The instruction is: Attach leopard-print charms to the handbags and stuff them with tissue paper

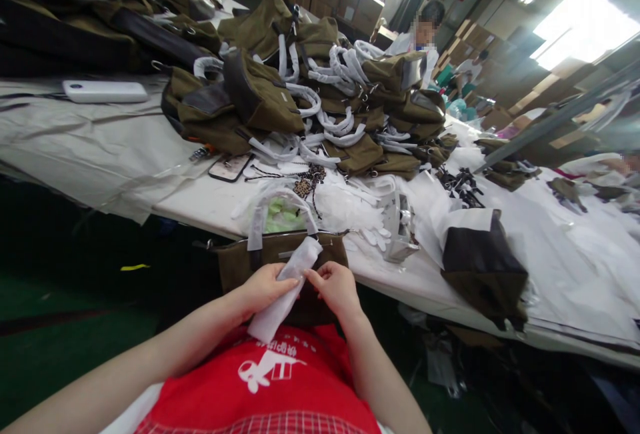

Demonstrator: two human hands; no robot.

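Over my lap I hold a long, flat bundle in white wrapping (285,301), tilted with its upper end to the right. My left hand (270,285) is closed round its middle, thumb on top. The fingers of my right hand (334,285) pinch the bundle's right edge near its upper end. What is inside the wrapping is hidden. Just behind it an olive handbag (233,264) stands at the table's edge, its zip top open and its handle (256,221) wrapped in white. Pale green and white material (284,215) shows behind that handle.
Olive bags with wrapped handles (265,91) are heaped across the table (185,201). A phone (230,167), a white power-bank-like box (105,91), patterned tags (303,186) and a clear holder (400,221) lie nearer. A dark-and-olive bag (485,261) overhangs the edge at right. Co-workers stand beyond.
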